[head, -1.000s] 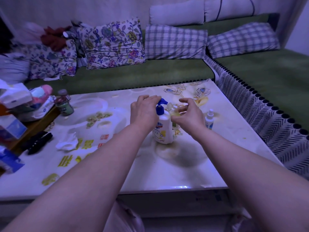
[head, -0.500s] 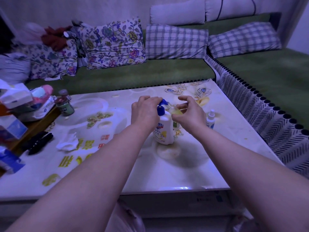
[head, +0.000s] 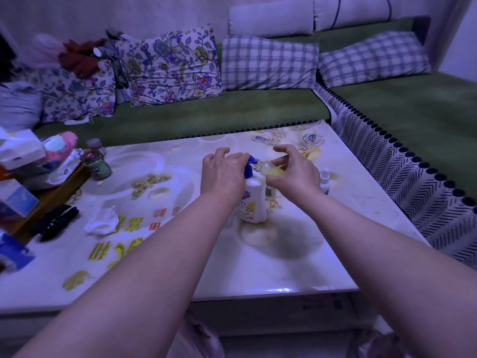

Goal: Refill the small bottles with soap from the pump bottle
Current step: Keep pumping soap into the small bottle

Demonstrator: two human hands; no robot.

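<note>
A white pump bottle (head: pixel 252 201) with a blue pump head stands upright in the middle of the table (head: pixel 296 259). My left hand (head: pixel 223 174) lies on top of the blue pump head, fingers curled over it. My right hand (head: pixel 294 174) holds a small clear bottle (head: pixel 269 169) with yellowish liquid, tilted on its side, its mouth against the pump's nozzle. A second small bottle (head: pixel 325 180) with a white cap stands upright on the table just right of my right hand.
A crumpled white tissue (head: pixel 102 223) and a dark object (head: pixel 55 222) lie at the left. A capped jar (head: pixel 96 161), tissue packs and boxes crowd the left edge. A green sofa with cushions wraps around the far and right sides.
Both hands stay at the pump bottle. My right hand has tilted the small bottle a little more onto its side at the nozzle. The view has shifted slightly.
</note>
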